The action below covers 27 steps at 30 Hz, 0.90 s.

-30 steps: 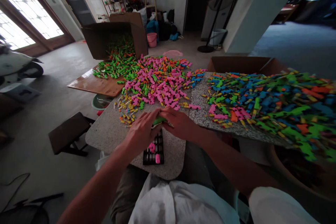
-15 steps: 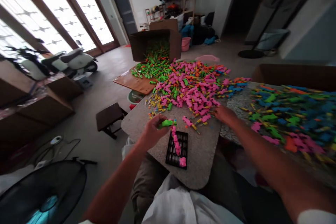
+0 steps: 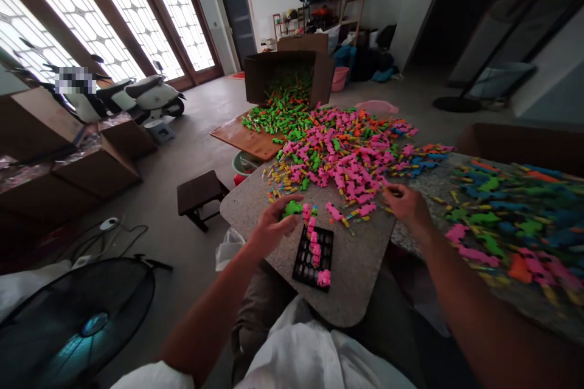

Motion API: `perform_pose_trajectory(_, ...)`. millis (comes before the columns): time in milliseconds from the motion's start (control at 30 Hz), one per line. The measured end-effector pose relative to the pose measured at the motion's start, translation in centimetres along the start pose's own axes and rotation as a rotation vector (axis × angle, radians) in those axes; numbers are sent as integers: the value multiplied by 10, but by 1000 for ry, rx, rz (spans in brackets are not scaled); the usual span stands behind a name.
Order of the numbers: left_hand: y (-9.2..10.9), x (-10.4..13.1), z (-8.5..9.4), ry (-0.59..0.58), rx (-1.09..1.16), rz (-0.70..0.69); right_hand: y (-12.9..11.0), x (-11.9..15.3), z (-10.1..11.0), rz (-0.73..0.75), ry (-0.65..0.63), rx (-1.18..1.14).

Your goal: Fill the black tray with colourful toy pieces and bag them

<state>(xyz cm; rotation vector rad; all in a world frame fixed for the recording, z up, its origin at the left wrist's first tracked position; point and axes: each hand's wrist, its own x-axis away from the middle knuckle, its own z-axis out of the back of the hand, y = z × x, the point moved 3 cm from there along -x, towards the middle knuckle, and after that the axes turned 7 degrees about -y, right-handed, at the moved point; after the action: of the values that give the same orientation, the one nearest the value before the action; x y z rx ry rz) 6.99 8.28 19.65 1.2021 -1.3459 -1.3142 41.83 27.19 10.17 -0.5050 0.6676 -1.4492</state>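
My left hand [image 3: 269,228] curls its fingers and thumb around a green animal-shaped plastic piece [image 3: 292,209], just above the far left end of a black slotted tray [image 3: 301,273]. Several pink pieces [image 3: 314,243] stand in a line in the tray, and a separate pink one [image 3: 323,278] sits at its near right corner. Beside the right edge of the large pink heap [image 3: 351,170], my right hand [image 3: 408,206] has its thumb and fingertips pinched together. Whatever lies between those fingertips is too small to make out.
Behind the heap, a tipped cardboard box [image 3: 278,61] spills green pieces over a wooden board [image 3: 237,137]. Blue, green and pink pieces [image 3: 515,213] cover the surface at right. A dark stool [image 3: 201,191] and a round fan [image 3: 93,322] stand at left.
My right hand has drawn back slightly from the pink heap, and its fingers are now pinched. My left hand stays near the tray with the green piece. The whole view has shifted a little.
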Motion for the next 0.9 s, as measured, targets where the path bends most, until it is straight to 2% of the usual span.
perform_pose_trajectory(67, 4, 0, -5, 25, -149, -14, -33, 34, -7, 20, -21, -457)
perform_pose_trajectory(167, 14, 2, -17, 61, -396, -70, -94, 91, -20, 33, -97, -933)
perform_pose_trajectory(233, 22, 4, -25, 50, -534, -125, -131, 122, -29, 39, -237, -1147)
perform_pose_trajectory(300, 28, 6, -31, 24, -643, -192, -156, 143, -35, 72, -337, -1255)
perform_pose_trajectory(400, 32, 12, -33, -10, -733, -277, -171, 155, -41, 136, -422, -1285)
perform_pose_trajectory(567, 34, 20, -29, -80, -779, -326, -168, 156, -46, 200, -512, -1237)
perform_pose_trajectory(733, 36, 24, -24, -126, -816, -350, -170, 162, -34, 281, -460, -1100)
perform_pose_trajectory(900, 37, 25, -21, -147, -808, -285, -175, 166, -21, 425, -346, -875)
